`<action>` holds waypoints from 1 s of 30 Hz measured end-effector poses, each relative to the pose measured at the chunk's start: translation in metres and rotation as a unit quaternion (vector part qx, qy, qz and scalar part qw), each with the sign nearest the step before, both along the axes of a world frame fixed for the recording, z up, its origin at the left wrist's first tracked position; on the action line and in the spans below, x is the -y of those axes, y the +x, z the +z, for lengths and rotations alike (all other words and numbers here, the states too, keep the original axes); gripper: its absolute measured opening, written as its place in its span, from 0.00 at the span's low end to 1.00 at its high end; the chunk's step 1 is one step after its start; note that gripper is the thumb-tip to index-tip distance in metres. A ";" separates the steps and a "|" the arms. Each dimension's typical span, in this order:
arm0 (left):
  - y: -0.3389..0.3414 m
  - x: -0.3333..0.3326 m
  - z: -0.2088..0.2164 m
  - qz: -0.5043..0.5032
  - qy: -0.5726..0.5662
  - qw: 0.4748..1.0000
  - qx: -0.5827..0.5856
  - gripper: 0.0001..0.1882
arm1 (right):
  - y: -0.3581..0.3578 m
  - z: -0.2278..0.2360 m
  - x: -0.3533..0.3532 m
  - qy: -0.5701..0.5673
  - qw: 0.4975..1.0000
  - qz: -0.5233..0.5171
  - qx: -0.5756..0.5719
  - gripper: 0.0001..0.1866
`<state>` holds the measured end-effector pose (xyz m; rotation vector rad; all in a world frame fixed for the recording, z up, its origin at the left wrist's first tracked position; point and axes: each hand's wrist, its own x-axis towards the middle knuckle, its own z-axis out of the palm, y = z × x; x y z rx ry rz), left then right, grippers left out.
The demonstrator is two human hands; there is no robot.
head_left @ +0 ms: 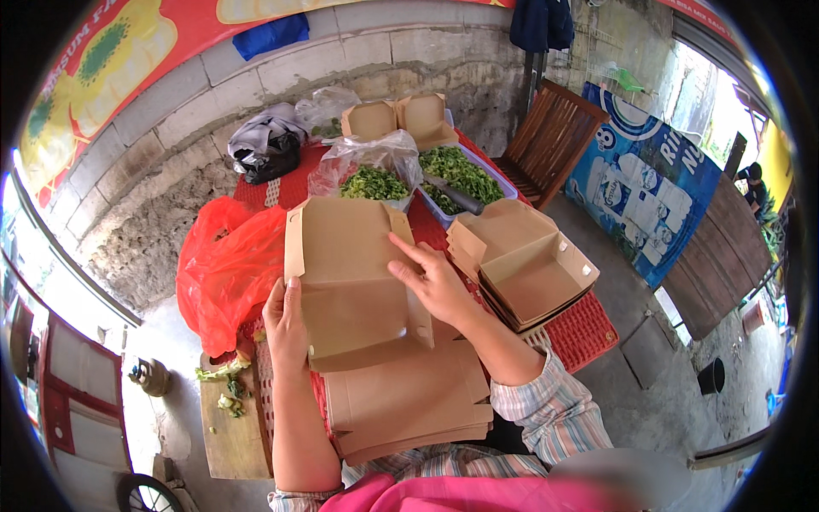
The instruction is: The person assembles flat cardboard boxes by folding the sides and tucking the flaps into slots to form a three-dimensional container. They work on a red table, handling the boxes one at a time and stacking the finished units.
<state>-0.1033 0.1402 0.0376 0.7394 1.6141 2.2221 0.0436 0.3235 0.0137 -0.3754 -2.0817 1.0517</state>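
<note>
A brown cardboard food box (345,294), partly folded with its lid raised, is in front of me above a stack of flat brown cardboard blanks (409,392). My left hand (287,322) grips the box's lower left side, thumb on the near face and fingers behind the wall. At the right edge, my right hand (433,282) has its index finger and thumb stretched apart, touching the box near the lid's fold. Its other fingers are partly hidden. To the right stands a stack of folded open boxes (537,273), nested in one another.
Chopped greens fill a lilac tray (503,183) with a dark-handled knife (456,196) and a clear plastic bag (367,171). A red plastic bag (226,264) and wooden cutting board (235,427) are left. Open boxes (401,119) stand behind; a wooden chair (550,141) is far right.
</note>
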 end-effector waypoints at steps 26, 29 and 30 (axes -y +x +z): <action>0.014 0.023 0.027 0.066 -0.104 0.918 -0.377 0.02 | 0.004 0.007 0.017 0.332 0.943 0.006 -0.028 0.19; 0.018 0.026 0.029 0.078 -0.096 0.922 -0.368 0.01 | 0.007 0.011 0.018 0.371 0.929 -0.012 -0.012 0.23; 0.019 0.027 0.029 0.082 -0.094 0.923 -0.363 0.01 | 0.009 0.014 0.018 0.390 0.921 -0.022 -0.009 0.24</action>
